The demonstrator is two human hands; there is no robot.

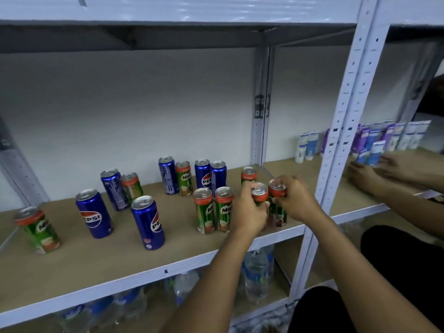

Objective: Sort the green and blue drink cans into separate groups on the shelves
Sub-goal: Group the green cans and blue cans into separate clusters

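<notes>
A wooden shelf board (pixel 101 255) in a white metal rack (pixel 346 131) carries upright green and blue drink cans. The left hand (pixel 249 212) grips a green can (pixel 259 192) with fingers curled round its upper body; the right hand (pixel 296 200) grips a second green can (pixel 278 207) just beside it, fingers wrapped near the rim. Both held cans stand at the near right of the board. Touching them on the left stands a pair of green cans (pixel 215 210), and a further green can (pixel 249 175) stands just behind the hands.

Toward the far middle, a blue can (pixel 168 175), a green Milo can (pixel 184 178) and two blue Pepsi cans (pixel 211 175) form a mixed row. Farther left, a blue can with its back label showing (pixel 114 189) touches a green can beside it (pixel 132 187). Nearer the front edge stand two blue Pepsi cans well apart from each other (pixel 95 213) (pixel 149 223), and a lone green can (pixel 38 230) stands at the near left end.

Clear water bottles (pixel 257 272) stand on the shelf below. In the neighbouring bay on the right, another person's hands (pixel 384 174) touch a row of white, blue and purple tubes (pixel 384 140).
</notes>
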